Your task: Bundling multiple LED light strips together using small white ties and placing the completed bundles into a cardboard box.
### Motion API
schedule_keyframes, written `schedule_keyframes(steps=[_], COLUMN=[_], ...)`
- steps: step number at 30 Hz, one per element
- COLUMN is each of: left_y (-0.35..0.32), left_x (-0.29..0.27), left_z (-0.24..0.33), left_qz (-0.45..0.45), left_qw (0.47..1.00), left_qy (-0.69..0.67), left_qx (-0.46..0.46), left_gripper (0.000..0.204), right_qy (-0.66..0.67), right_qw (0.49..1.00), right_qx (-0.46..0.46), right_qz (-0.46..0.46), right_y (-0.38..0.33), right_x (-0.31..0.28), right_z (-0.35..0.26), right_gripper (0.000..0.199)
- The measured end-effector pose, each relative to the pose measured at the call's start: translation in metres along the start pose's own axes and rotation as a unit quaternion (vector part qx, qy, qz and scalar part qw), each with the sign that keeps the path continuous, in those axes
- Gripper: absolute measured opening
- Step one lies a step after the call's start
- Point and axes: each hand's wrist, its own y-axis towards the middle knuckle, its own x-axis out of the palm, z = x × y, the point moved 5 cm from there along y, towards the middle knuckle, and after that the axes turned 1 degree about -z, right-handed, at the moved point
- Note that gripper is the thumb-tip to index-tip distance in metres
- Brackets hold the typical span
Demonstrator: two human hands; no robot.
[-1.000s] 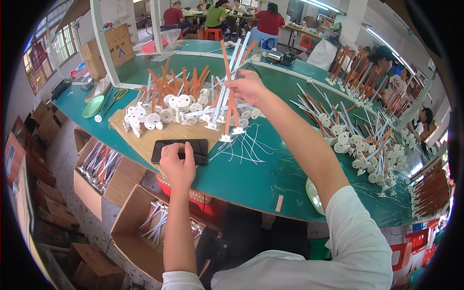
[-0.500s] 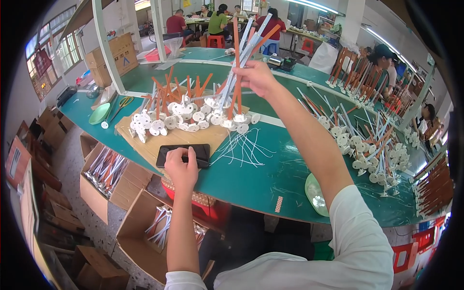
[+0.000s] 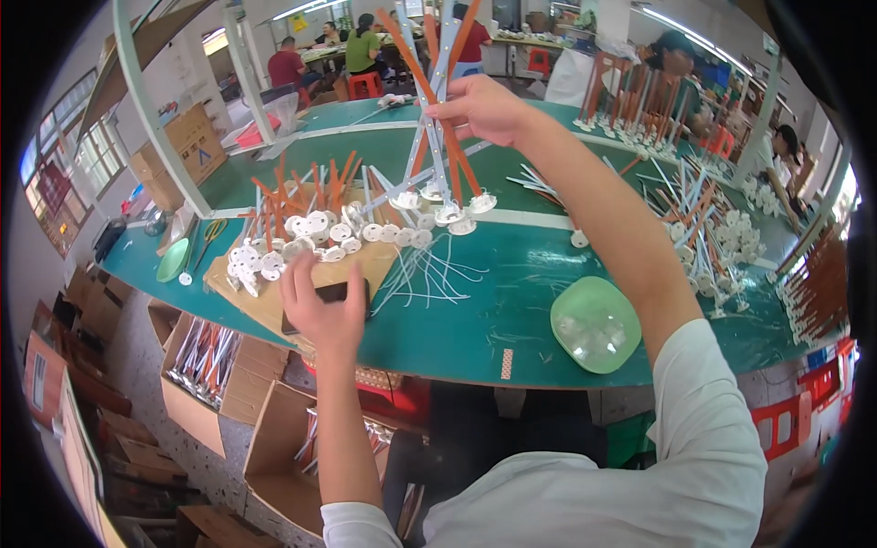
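Note:
My right hand (image 3: 484, 114) grips a bundle of orange and silver strips (image 3: 438, 151) with white round discs at their lower ends. It holds the bundle upright above the green table (image 3: 457, 338). Over a black phone (image 3: 332, 292) hovers my left hand (image 3: 320, 310), its fingers spread and holding nothing; it hides much of the phone. Behind that hand, more disc-ended strips (image 3: 315, 228) lie in a pile on a flat cardboard sheet (image 3: 224, 281). Thin white strands (image 3: 429, 279) fan out on the table beside the phone.
A green bowl (image 3: 596, 333) sits by my right arm. At the left are a green dish (image 3: 174, 261) and scissors (image 3: 213, 234). Open cartons of strips (image 3: 196, 361) stand on the floor. More strips (image 3: 722, 242) are piled at the right. Other people sit farther off.
My right hand has lifted the bundle off the pile, so its white discs now hang above the table. My left hand has opened and risen from the phone. The view has shifted.

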Motion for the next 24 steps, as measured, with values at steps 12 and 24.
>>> schedule_keyframes(steps=[12,24], left_y=[0.064,0.032], left_x=[0.134,0.154], left_z=[0.103,0.149], left_qz=[-0.586,-0.583], left_qw=[0.730,0.658], left_qy=[-0.339,-0.450], left_qx=[-0.090,-0.155], left_gripper=[0.064,0.042], right_qy=[-0.021,-0.009], right_qw=[0.998,1.000], right_qx=[0.013,0.014], right_qz=[-0.060,-0.026], right_y=[-0.087,-0.132], right_x=[-0.015,-0.051], right_z=[-0.030,-0.021], right_gripper=[0.022,0.025])
